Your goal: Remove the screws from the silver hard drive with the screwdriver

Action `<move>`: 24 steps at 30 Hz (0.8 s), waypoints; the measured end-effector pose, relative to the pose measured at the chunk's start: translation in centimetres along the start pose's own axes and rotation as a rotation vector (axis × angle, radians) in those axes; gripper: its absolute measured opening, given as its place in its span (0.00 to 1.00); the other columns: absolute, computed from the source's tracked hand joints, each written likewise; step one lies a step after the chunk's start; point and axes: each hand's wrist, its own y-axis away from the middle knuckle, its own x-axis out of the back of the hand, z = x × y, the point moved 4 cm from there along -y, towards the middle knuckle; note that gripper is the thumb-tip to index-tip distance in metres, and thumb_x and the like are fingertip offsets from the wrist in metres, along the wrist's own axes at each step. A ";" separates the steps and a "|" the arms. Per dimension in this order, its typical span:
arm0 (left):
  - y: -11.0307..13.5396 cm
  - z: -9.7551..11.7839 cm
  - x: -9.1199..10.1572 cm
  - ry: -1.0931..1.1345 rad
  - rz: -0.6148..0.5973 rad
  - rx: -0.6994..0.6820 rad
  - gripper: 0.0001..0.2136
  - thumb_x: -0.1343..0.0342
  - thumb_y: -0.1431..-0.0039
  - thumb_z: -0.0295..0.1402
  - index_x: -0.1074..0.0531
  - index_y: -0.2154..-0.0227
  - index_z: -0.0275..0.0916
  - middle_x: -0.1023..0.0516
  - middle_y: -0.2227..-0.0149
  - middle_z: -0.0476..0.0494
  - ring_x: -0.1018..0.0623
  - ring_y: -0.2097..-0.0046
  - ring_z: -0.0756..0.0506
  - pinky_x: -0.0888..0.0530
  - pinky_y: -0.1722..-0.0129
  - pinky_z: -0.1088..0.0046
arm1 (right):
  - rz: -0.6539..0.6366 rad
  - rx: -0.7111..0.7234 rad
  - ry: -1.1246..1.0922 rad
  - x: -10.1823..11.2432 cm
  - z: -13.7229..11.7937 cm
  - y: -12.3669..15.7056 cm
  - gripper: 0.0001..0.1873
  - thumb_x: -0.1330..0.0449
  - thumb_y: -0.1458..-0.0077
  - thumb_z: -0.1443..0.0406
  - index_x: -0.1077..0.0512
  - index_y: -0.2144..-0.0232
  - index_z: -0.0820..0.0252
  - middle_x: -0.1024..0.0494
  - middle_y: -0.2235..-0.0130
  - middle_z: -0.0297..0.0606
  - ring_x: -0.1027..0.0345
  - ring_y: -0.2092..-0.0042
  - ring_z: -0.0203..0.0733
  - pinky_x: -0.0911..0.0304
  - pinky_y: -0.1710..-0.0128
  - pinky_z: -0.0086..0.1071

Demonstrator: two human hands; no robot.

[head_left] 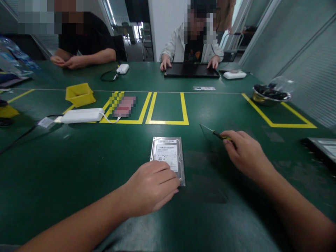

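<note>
A silver hard drive (168, 150) with a white label lies flat on the green table in front of me. Over its near half rests my left hand (154, 187), fingers bent and closed on the drive, hiding the lower part of it. To the right, my right hand (243, 150) is closed around the black and yellow handle of a screwdriver (216, 133). The thin shaft points away to the left, and its tip is apart from the drive, above or on the table; I cannot tell which.
Yellow tape outlines (167, 122) mark the table beyond the drive. A yellow bin (80, 94) and a white power strip (82, 115) stand left, a metal bowl of dark parts (271, 94) right. A black-edged device (322, 150) sits at the right edge. Opposite, one person holds a black panel (191, 70); another sits left.
</note>
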 end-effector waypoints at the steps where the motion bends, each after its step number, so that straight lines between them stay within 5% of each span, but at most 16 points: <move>1: 0.0 0.0 0.1 -0.003 0.006 -0.006 0.06 0.45 0.36 0.28 0.24 0.61 0.36 0.21 0.65 0.44 0.24 0.62 0.44 0.24 0.61 0.64 | 0.037 -0.022 -0.029 0.5 0.3 -0.2 0.12 0.48 0.36 0.64 0.27 0.56 0.59 0.26 0.64 0.42 0.31 0.64 0.45 0.36 0.66 0.37; 7: 0.0 0.1 0.2 0.001 0.022 -0.028 0.06 0.46 0.35 0.27 0.24 0.61 0.36 0.21 0.67 0.43 0.22 0.61 0.45 0.22 0.59 0.67 | 0.248 -0.318 -0.736 2.7 0.8 -0.2 0.18 0.34 0.46 0.56 0.28 0.55 0.56 0.27 0.71 0.34 0.32 0.73 0.39 0.38 0.75 0.32; 13: 0.3 0.0 0.0 -0.024 0.048 -0.073 0.07 0.47 0.34 0.27 0.24 0.60 0.37 0.20 0.66 0.42 0.21 0.60 0.46 0.22 0.58 0.68 | 0.305 -0.263 -1.119 4.2 -2.7 0.4 0.11 0.41 0.38 0.60 0.27 0.54 0.53 0.27 0.64 0.37 0.32 0.69 0.37 0.34 0.72 0.32; 17: 0.4 0.1 0.0 -0.024 0.047 -0.125 0.06 0.45 0.35 0.27 0.24 0.58 0.36 0.19 0.64 0.42 0.20 0.59 0.45 0.22 0.59 0.67 | 0.249 -0.203 -1.088 5.5 -5.9 1.4 0.10 0.43 0.35 0.59 0.29 0.53 0.52 0.24 0.55 0.41 0.29 0.65 0.40 0.30 0.71 0.34; 24: 0.0 0.4 0.6 -0.050 0.035 -0.172 0.06 0.45 0.35 0.26 0.24 0.58 0.35 0.19 0.64 0.41 0.20 0.59 0.44 0.23 0.62 0.68 | 0.133 -0.004 -0.856 5.9 -9.1 2.5 0.11 0.43 0.35 0.59 0.31 0.51 0.49 0.21 0.58 0.37 0.24 0.58 0.42 0.25 0.64 0.32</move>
